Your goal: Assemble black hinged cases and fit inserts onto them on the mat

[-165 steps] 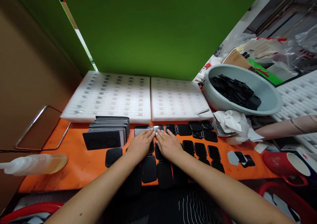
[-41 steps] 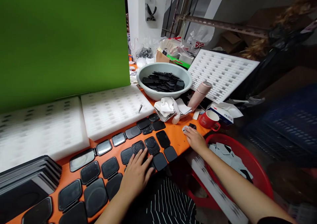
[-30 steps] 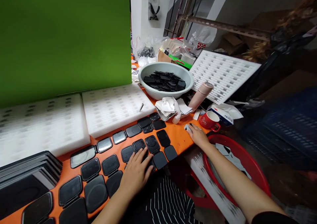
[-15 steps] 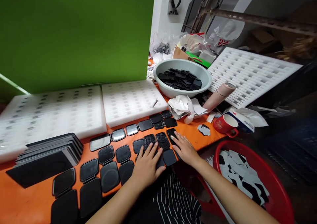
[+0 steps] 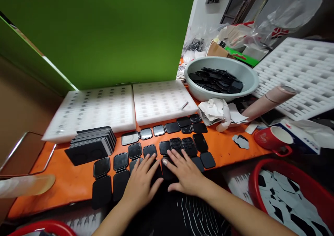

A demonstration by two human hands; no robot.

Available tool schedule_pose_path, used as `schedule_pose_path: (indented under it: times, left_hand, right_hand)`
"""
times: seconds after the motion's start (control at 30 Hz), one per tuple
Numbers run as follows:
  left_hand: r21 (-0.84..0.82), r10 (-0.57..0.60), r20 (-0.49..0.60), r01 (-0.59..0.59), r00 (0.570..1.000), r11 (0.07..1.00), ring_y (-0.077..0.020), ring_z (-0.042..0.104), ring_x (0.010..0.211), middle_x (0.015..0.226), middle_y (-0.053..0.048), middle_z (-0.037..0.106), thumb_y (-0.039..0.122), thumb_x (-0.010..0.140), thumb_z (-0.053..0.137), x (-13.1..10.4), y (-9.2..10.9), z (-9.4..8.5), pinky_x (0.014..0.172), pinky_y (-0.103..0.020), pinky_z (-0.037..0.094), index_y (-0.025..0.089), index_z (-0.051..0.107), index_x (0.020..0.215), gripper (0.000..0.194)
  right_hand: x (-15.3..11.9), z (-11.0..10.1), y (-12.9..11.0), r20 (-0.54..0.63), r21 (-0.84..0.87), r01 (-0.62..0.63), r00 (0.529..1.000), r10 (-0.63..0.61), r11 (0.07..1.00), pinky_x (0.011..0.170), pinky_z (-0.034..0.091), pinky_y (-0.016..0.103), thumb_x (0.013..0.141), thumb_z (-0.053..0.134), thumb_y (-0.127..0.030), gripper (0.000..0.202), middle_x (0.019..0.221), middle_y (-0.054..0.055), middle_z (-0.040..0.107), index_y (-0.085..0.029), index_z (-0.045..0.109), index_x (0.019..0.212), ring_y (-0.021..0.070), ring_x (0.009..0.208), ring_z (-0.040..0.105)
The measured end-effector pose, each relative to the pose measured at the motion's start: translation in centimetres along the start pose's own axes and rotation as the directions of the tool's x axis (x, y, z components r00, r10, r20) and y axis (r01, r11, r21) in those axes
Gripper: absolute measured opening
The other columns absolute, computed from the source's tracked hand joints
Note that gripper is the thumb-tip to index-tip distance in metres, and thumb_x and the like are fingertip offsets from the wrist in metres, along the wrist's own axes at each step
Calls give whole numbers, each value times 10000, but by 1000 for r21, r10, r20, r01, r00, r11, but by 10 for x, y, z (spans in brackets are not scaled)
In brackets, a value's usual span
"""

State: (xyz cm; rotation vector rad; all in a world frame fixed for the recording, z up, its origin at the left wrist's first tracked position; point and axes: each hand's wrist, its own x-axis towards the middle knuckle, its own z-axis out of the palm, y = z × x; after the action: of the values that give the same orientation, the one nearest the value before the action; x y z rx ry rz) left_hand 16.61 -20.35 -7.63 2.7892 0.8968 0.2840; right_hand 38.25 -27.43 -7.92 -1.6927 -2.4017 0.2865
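Note:
Rows of black, hinged compact-like cases point(image 5: 101, 192) lie unfolded along the front of the orange table, some with shiny, mirror-like inner faces point(image 5: 129, 138). My left hand point(image 5: 142, 180) rests palm down on cases near the middle of the front row, fingers spread. Just right of it, my right hand point(image 5: 187, 173) lies flat with fingers apart over neighbouring cases, its fingertips close to two cases with a textured mesh face point(image 5: 188, 144). Neither hand grips anything. The cases under my palms are partly hidden.
White foam trays point(image 5: 96, 111) line the back by a green panel point(image 5: 117, 34). A stack of dark flat sheets point(image 5: 90, 147) stands left. Rightward are a basin point(image 5: 221, 97) of black pieces, a pink flask point(image 5: 270, 102), a red mug point(image 5: 271, 138) and a red tub point(image 5: 254, 187).
The view has turned left, so the table's left end now shows. My right hand has moved left along the cases, closer to my left hand, which has also shifted left over them.

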Motion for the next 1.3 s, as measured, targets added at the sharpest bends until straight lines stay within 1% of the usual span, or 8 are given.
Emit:
schedule_pose_path:
  times: [0.23,0.47,0.63,0.83,0.97,1.03,1.17,1.3]
  left_hand:
    - [24,-45,46,44,998,999,-322,323,1323,1474,-98,308,447,833,534,-27,-9,2,1010,-568,337,243,246,1432,695]
    - [-83,-48,-29,46,998,995,-278,339,1321,1474,-99,310,369,877,480,-17,2,0,1047,-518,325,230,157,1452,674]
    - [-192,-83,-109,61,991,979,-267,368,1305,1466,-128,318,309,889,455,-1,15,-4,1027,-459,376,217,130,1451,656]
    - [-191,-94,-153,64,984,979,-270,447,1239,1383,-125,435,250,870,461,21,25,4,1007,-482,393,220,410,1322,455]
    - [-123,-103,-84,92,991,988,-312,413,1258,1384,-111,442,239,827,514,30,25,13,1015,-556,348,225,520,1224,397]
    - [-115,-105,-53,98,993,989,-319,408,1259,1371,-104,461,243,826,518,35,28,14,1019,-572,328,226,554,1178,354]
    - [-156,-13,-20,10,1000,988,-284,388,1278,1383,-84,451,288,860,487,57,46,17,1047,-521,309,227,545,1187,337]
    - [-164,197,44,-188,979,968,-287,315,1322,1448,-83,363,444,839,517,86,72,32,1068,-541,251,229,432,1316,530]
  right_hand:
    - [-8,9,0,28,10,158,987,-158,987,1064,278,510,758,612,-192,568,1429,142,380,-203,477,1309,290,1333,304]
    - [7,-48,3,-194,190,295,946,-259,936,939,432,379,867,420,-153,330,1084,71,678,-221,600,1135,173,1016,603]
    - [73,-86,20,73,513,-93,995,64,853,731,474,266,836,552,-260,147,885,31,692,-192,657,914,160,805,624]
    - [124,-56,54,337,600,-250,940,44,760,725,469,267,731,670,-283,234,885,23,667,-155,643,925,174,819,611]
    - [86,-42,63,17,503,-268,954,300,822,810,451,295,814,573,-313,229,1028,60,646,-188,638,995,179,901,602]
    - [52,-42,70,-93,482,-370,880,467,794,791,461,296,887,443,-318,246,987,58,664,-203,640,978,179,887,615]
    - [-5,-38,80,-51,398,-567,772,634,721,680,494,299,902,388,-319,284,831,41,690,-214,648,948,190,755,643]
    - [-31,-23,77,-125,224,-484,847,517,846,868,475,371,886,401,-221,284,1020,69,687,-210,671,975,221,993,611]
